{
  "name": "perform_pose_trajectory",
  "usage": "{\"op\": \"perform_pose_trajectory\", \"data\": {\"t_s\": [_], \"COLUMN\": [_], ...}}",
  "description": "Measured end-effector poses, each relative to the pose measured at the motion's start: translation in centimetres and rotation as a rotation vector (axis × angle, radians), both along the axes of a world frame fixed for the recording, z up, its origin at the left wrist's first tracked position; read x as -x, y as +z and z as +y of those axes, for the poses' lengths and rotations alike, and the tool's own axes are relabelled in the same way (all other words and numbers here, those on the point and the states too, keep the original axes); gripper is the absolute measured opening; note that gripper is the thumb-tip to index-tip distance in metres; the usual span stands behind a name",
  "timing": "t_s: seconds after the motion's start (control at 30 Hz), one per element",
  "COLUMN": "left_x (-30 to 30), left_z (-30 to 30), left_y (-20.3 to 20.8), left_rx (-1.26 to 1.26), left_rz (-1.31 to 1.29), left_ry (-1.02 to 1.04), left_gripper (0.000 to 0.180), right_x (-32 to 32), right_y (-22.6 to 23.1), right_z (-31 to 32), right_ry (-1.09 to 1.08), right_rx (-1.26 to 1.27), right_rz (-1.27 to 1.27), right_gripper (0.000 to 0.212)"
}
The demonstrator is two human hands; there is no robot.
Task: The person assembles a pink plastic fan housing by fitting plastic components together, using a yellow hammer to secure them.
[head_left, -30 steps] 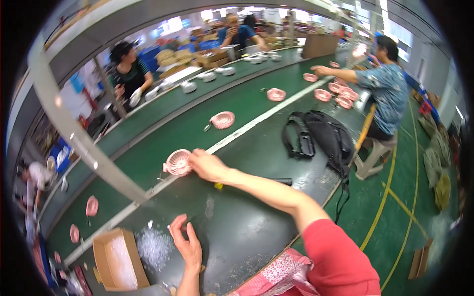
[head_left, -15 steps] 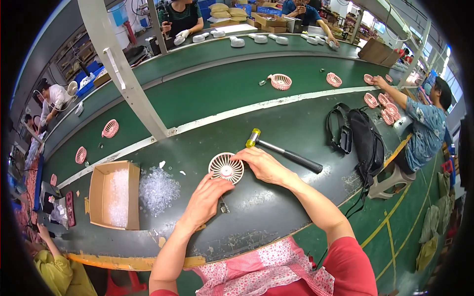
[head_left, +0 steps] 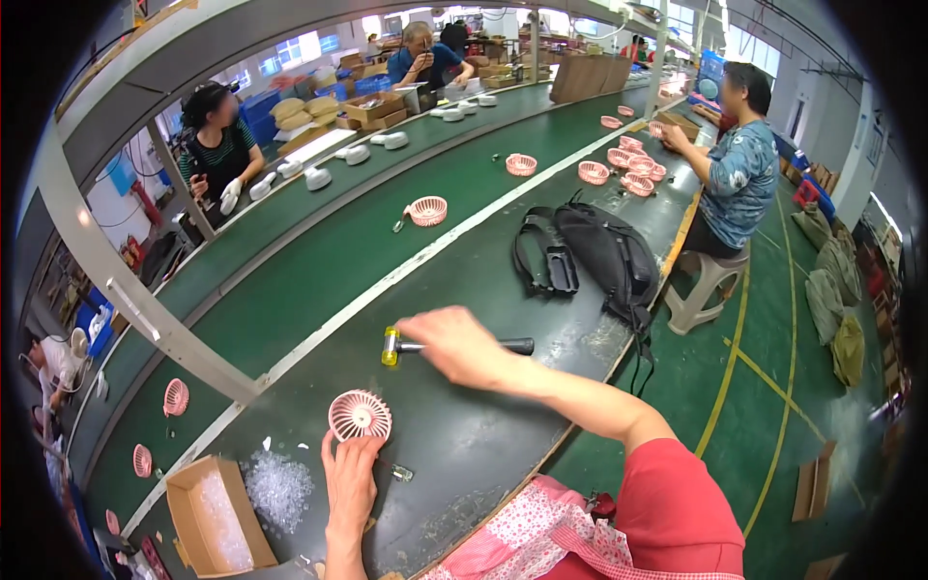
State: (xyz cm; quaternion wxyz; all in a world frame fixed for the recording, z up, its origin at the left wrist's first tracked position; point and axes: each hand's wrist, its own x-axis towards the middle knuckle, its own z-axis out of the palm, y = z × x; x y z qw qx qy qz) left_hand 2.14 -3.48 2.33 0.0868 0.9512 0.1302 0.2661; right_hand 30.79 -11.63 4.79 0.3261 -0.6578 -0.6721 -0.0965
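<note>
Head view: left hand [head_left: 351, 483] holding pink slatted housing [head_left: 361, 414] by its near edge, over desk [head_left: 454, 445], right of clear-piece heap [head_left: 277, 490]. Right hand [head_left: 459, 346] over yellow-headed hammer [head_left: 391, 346], partly covering its handle; blurred, can't tell if gripping.

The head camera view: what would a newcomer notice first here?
Probably the pink, slotted round part at the fingers of the left hand, low and left of centre. Just beyond it, the right hand is over a yellow-headed hammer on the dark table. The black backpack farther right on that table also stands out.
</note>
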Motion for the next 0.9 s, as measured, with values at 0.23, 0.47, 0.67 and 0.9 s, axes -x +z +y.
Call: {"op": "perform_pose_trajectory", "data": {"t_s": [0.23, 0.47, 0.67, 0.9], "left_x": [-0.4, 0.8, -0.7, -1.0], "left_z": [-0.5, -0.2, -0.3, -0.9], "left_y": [0.0, -0.2, -1.5, -3.3], "left_rx": [-0.009, 0.036, 0.03, 0.011], "left_rz": [0.059, 0.031, 0.117, -0.011], "left_ry": [-0.032, -0.04, -0.145, -0.207], "left_gripper": [0.044, 0.044, 0.037, 0.033], "right_x": [-13.0, -11.0, -1.8, 11.3], "right_y": [-4.6, -3.4, 2.1, 3.1], "right_z": [-12.0, -11.1, -2.8, 9.7], "right_ry": [-0.984, -0.66, -0.167, 0.497], "right_rx": [0.145, -0.034, -0.066, -0.02], "right_rz": [-0.33, -0.031, 0.064, 0.12], "right_gripper": [0.042, 0.026, 0.023, 0.023]}}
